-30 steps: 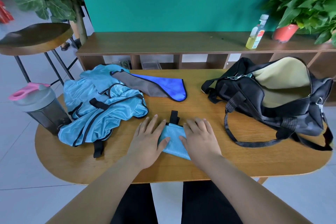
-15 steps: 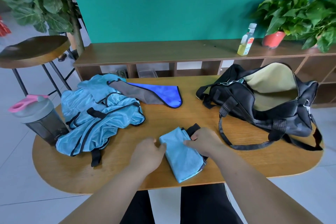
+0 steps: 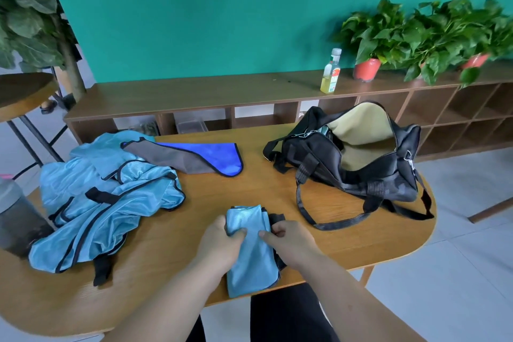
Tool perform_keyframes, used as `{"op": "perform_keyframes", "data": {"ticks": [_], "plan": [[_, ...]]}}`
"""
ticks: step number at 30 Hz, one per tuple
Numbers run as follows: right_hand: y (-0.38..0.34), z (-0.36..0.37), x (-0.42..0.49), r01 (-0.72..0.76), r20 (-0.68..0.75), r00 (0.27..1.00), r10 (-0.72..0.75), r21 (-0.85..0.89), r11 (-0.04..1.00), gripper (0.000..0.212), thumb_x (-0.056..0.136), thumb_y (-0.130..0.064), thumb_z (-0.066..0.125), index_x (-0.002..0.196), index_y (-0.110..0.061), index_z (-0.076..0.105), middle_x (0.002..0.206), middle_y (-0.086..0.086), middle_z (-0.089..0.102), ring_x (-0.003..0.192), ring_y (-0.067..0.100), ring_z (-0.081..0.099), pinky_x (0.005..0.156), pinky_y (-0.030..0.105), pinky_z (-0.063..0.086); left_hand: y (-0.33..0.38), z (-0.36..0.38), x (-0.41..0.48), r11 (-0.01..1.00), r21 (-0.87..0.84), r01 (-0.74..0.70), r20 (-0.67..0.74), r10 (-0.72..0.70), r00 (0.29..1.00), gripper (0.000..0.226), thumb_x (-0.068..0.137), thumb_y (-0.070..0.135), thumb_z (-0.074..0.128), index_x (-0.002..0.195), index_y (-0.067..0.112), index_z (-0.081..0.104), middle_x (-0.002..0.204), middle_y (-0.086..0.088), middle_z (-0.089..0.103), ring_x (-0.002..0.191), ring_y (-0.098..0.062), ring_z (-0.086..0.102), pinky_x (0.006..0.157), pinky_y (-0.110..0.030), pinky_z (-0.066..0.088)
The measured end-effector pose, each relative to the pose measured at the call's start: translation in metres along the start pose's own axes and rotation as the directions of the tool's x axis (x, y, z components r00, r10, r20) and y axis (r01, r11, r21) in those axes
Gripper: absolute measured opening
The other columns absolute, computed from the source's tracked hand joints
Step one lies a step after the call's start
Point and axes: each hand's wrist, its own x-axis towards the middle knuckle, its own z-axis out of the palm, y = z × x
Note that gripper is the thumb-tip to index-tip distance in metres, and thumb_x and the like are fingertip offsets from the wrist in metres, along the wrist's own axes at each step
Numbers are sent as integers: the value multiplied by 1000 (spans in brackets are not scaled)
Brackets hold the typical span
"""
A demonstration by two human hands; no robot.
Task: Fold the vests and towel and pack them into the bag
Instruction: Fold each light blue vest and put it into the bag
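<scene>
A folded light-blue vest [image 3: 251, 255] with black trim lies at the near edge of the wooden table [image 3: 249, 189]. My left hand [image 3: 219, 246] grips its left edge and my right hand [image 3: 288, 239] pinches its right edge, thumbs on top. A heap of unfolded light-blue vests [image 3: 105, 197] lies at the left. Behind it lies a blue and grey towel [image 3: 194, 157]. The black bag [image 3: 352, 158] stands open at the right, showing its beige lining.
A grey shaker bottle [image 3: 16, 219] stands at the table's left edge. Behind the table runs a low wooden shelf [image 3: 222, 91] with a yellow bottle [image 3: 331, 72] and potted plants [image 3: 388, 39]. A stool [image 3: 22, 91] stands at far left.
Both hands went from pressing flat on the folded vest to gripping its sides. The vest has turned lengthwise toward me and sits nearer the table's edge.
</scene>
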Motion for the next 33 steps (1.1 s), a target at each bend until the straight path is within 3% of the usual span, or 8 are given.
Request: {"op": "perform_keyframes", "data": {"ticks": [8,13,17,20,25,27,30,33], "plan": [[-12,-56,-17,-4,6,1000,2,324,946,61,91,-62,72,137,-26,51,121,-8,67,103,9,71,82,30,61,53,8,-5,969,-232,-86,126,117,985,19,99,35,72,112,25,63,103,2,77,89,-15,77,83,-43,64],[-22,-103,-24,31,88,987,-134,717,697,54,98,-42,72,146,-27,51,126,2,75,113,23,74,100,49,59,105,21,1,921,-384,-68,274,184,944,28,98,36,74,123,29,63,109,4,79,99,-19,78,92,-50,62],[-30,-138,-21,209,-152,977,-147,596,775,37,103,-35,66,137,-46,56,117,-6,77,103,20,77,87,51,64,142,45,14,941,-306,-145,267,231,936,32,96,41,75,123,32,61,112,5,77,98,-16,77,91,-49,63],[-29,-166,-9,268,-275,953,-126,572,775,34,104,-32,65,136,-43,60,116,-8,77,99,17,77,82,40,65,166,66,23,944,-274,-183,262,256,930,37,98,42,72,130,32,57,115,6,74,101,-14,75,93,-47,62],[-17,-222,24,230,-361,933,-11,570,789,30,103,-30,66,133,-35,65,116,0,76,103,25,75,90,53,63,198,99,35,936,-247,-251,296,319,900,42,104,28,65,142,29,46,115,0,68,100,-17,73,83,-38,66],[-12,-242,44,177,-351,935,56,595,784,23,101,-26,66,123,-30,71,111,6,78,102,32,76,90,58,62,207,113,48,903,-75,-423,255,428,867,41,107,24,58,146,27,45,115,3,67,100,-15,71,81,-29,63],[-10,-259,73,81,-321,933,163,629,773,20,98,-17,65,116,-17,73,107,17,78,99,42,75,93,62,59,216,130,79,631,382,-675,242,637,732,39,110,25,46,148,26,47,136,2,54,129,-19,51,102,-33,48],[-14,-265,99,4,-298,924,240,635,772,19,98,-9,63,115,-5,71,110,25,75,101,47,73,94,57,59,229,145,112,412,640,-648,265,674,689,39,111,31,38,148,31,52,160,-8,33,150,-32,20,119,-46,31]]}}
